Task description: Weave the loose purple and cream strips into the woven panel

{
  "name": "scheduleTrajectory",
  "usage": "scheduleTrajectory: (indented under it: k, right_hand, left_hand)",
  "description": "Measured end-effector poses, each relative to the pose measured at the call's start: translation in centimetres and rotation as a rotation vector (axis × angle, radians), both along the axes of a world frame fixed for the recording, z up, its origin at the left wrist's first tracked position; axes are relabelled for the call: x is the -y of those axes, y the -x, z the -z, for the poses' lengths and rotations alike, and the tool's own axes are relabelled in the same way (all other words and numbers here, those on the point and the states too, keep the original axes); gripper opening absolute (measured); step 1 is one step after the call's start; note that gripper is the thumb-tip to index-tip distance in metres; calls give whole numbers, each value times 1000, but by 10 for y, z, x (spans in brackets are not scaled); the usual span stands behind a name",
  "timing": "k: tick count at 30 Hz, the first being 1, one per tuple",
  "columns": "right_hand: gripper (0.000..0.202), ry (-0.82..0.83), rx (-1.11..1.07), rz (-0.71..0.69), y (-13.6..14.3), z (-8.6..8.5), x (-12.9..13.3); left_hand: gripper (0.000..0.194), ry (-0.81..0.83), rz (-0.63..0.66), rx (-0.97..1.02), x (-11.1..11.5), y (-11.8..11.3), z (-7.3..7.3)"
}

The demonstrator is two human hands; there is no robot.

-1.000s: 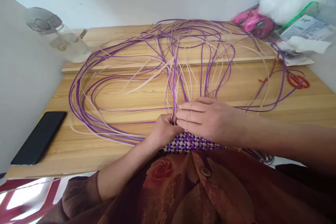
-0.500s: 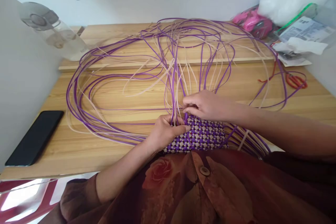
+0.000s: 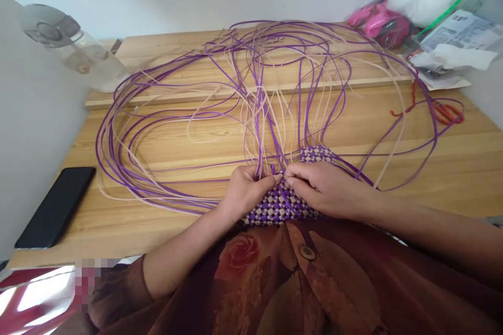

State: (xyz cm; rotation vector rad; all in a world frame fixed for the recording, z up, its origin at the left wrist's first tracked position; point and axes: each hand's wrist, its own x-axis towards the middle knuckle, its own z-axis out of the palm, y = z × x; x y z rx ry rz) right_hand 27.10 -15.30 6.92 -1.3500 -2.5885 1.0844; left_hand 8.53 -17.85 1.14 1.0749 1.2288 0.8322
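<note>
A purple and beige woven piece [image 3: 271,209] lies at the table's front edge, close to my body. Long purple and beige strands [image 3: 259,115] run out from it and loop over the table. My left hand [image 3: 247,191] grips the left part of the weave, thumb on top, with strands rising between thumb and fingers. My right hand [image 3: 318,186] has its thumb and index finger pinched near a purple strand at the weave's upper edge, close to the left thumb. Another patch of the weave [image 3: 316,154] shows beyond the right hand. The right fingertips partly hide what they pinch.
A black phone [image 3: 57,207] lies at the left. Behind it stands a clear bottle with a grey lid [image 3: 94,68]. Orange-handled scissors [image 3: 448,113] lie at the right, below papers [image 3: 459,36] and a pink bagged item [image 3: 381,23]. A raised board [image 3: 157,91] crosses the back.
My right hand has moved down and toward me, its fingertips now beside my left thumb. The far patch of weave has come into view. My left hand stays on the weave.
</note>
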Motion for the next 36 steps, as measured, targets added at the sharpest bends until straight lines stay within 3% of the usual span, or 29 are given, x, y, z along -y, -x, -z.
scheduleTrajectory:
  k: [3, 7, 12, 16, 20, 23, 25, 27, 29, 30, 32, 36]
  right_hand:
    - [25, 5, -103, 108, -1, 12, 4]
    - [23, 142, -222, 203, -7, 28, 6]
    - [22, 208, -255, 227, -11, 40, 3]
    - [23, 185, -287, 160, -16, 42, 4]
    - [24, 14, -191, -9, -26, 34, 7]
    - [16, -301, -60, -119, -31, 23, 9]
    - [27, -484, -45, -169, -32, 15, 11]
    - [36, -560, -93, -282, -30, 10, 13]
    - [24, -543, -209, -376, -26, 9, 13]
    - [20, -515, -281, -367, -24, 10, 12]
    - [17, -442, -398, -222, -20, 13, 5]
    - [18, -207, -375, 104, -12, 22, -15]
  left_hand:
    - [21, 86, 38, 61, -4, 0, 2]
    - [20, 215, 25, 132, -5, 0, 7]
    - [28, 71, 43, -108, -5, -2, 5]
    - [29, 81, 35, -62, -5, -3, 5]
    - [25, 173, -27, 15, -5, -4, 7]
    - [23, 194, -38, 57, -5, -6, 4]
    - [21, 200, -34, 66, -6, -6, 2]
    - [20, 193, -27, 79, -6, -6, 1]
    - [21, 173, -10, 104, -6, -6, 2]
    - [22, 161, -2, 112, -6, -5, 3]
    - [23, 144, 5, 109, -4, -5, 4]
    - [29, 188, 1, 121, 0, -2, 5]
